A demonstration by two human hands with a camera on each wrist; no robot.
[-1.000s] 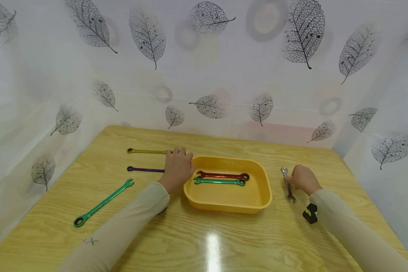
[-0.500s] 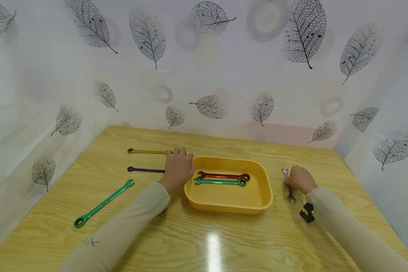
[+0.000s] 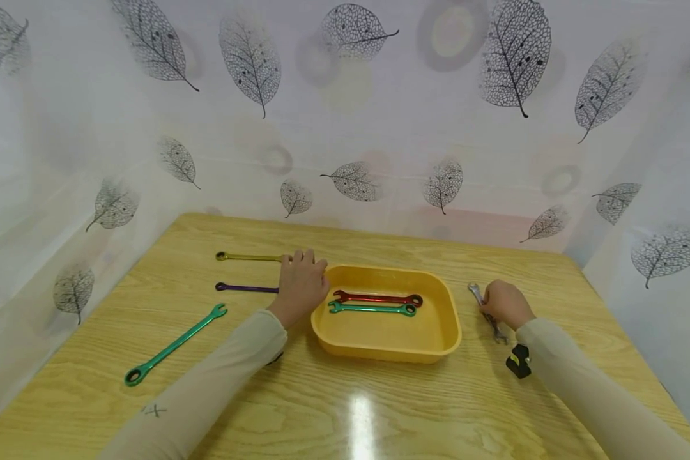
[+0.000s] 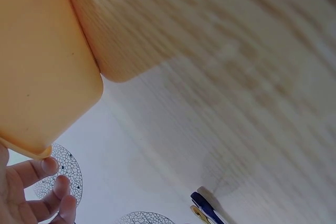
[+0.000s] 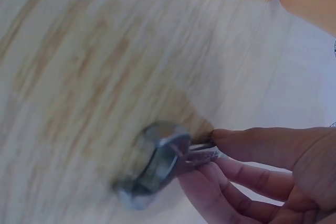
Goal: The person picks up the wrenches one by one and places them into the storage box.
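My left hand (image 3: pixel 300 284) holds the left rim of a yellow plastic tub (image 3: pixel 379 353); the left wrist view shows its fingers bent at the rim. Inside the tub lie a red combination wrench (image 3: pixel 376 297) and a green one (image 3: pixel 372 308), side by side. To the tub's right, my right hand (image 3: pixel 508 303) pinches the middle of a silver wrench (image 3: pixel 475 289) between thumb and fingers. In the right wrist view the near jaw end of the silver wrench (image 5: pixel 167 153) is blurred and close to the tabletop. Whether it touches the wood, I cannot tell.
Left of the tub, a yellow wrench (image 3: pixel 247 257) and a purple wrench (image 3: pixel 244 288) lie partly hidden behind my left hand. A larger green wrench (image 3: pixel 175 345) lies slanted nearer to me. Leaf-patterned sheeting (image 3: pixel 374 128) surrounds the wooden table (image 3: pixel 322 409).
My right hand has moved slightly left and now pinches the silver wrench, whose far end has swung left. My left hand and the tub have stayed put.
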